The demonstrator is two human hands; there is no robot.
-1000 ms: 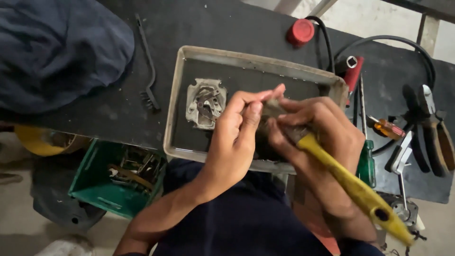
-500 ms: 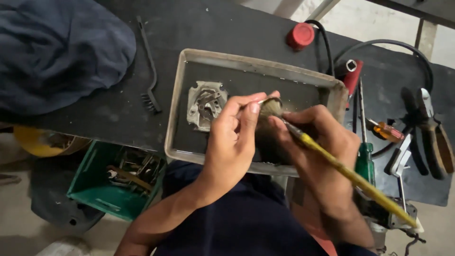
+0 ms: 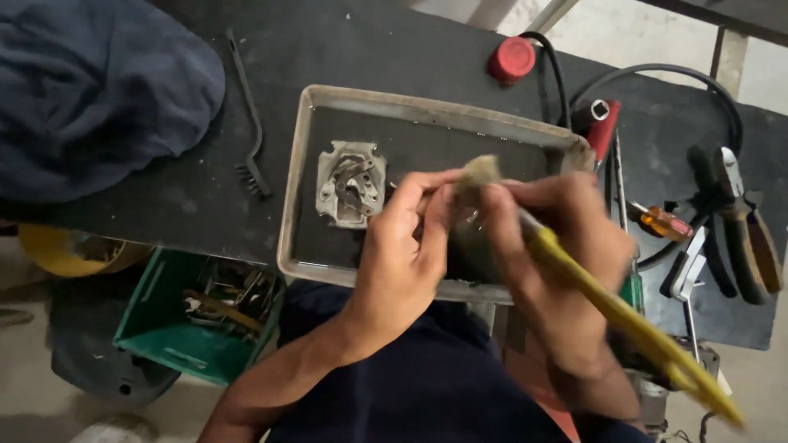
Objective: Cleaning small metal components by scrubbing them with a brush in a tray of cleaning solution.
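My left hand (image 3: 410, 246) pinches a small dirty part over a shallow metal tray (image 3: 427, 105) filled with dark liquid; the part is mostly hidden by my fingers. My right hand (image 3: 558, 246) grips a yellow-handled brush (image 3: 632, 328) whose worn bristles (image 3: 480, 171) press against that part. The brush is blurred by motion. A grey metal casting (image 3: 349, 184) with several small pieces on it lies in the tray's left half, just left of my left hand.
A dark blue cloth (image 3: 98, 90) covers the bench's left end, with a thin black wire brush (image 3: 250, 123) beside it. A red cap (image 3: 515, 59), black cable, red-handled tool (image 3: 606, 131), screwdriver (image 3: 661, 221) and pliers (image 3: 739, 221) lie right. A green crate (image 3: 197, 320) of parts sits below.
The brush has swung: its bristles moved up and over the small part while the yellow handle dropped lower right. Both hands stay over the tray's middle.
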